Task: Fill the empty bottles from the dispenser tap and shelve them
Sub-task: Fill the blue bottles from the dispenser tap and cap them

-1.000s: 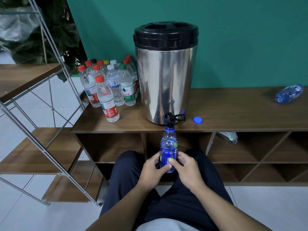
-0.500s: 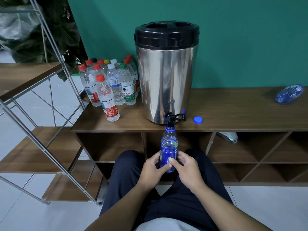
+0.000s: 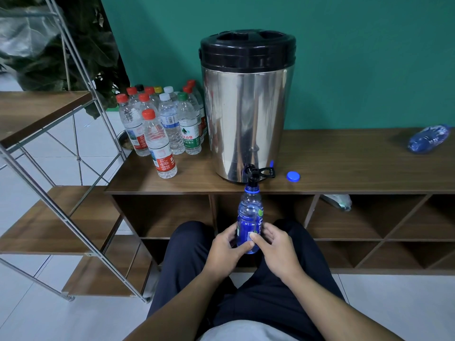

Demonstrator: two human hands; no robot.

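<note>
A steel dispenser [image 3: 247,119] with a black lid stands on the wooden cabinet top [image 3: 344,166]. Its black tap [image 3: 252,173] juts over the front edge. Directly under the tap I hold a blue-labelled bottle [image 3: 249,217] upright, its uncapped neck at the spout. My left hand [image 3: 225,252] grips its lower left side and my right hand [image 3: 275,249] grips the right, thumb across the label. The bottle's blue cap [image 3: 293,176] lies on the top right of the tap. Several capped clear bottles [image 3: 160,126] stand left of the dispenser.
A blue bottle [image 3: 428,138] lies on its side at the far right of the cabinet top. Open cubbies [image 3: 369,225] run beneath; one holds a crumpled clear item [image 3: 337,201]. A metal-framed wooden shelf rack [image 3: 49,168] stands at left. My knees sit below the bottle.
</note>
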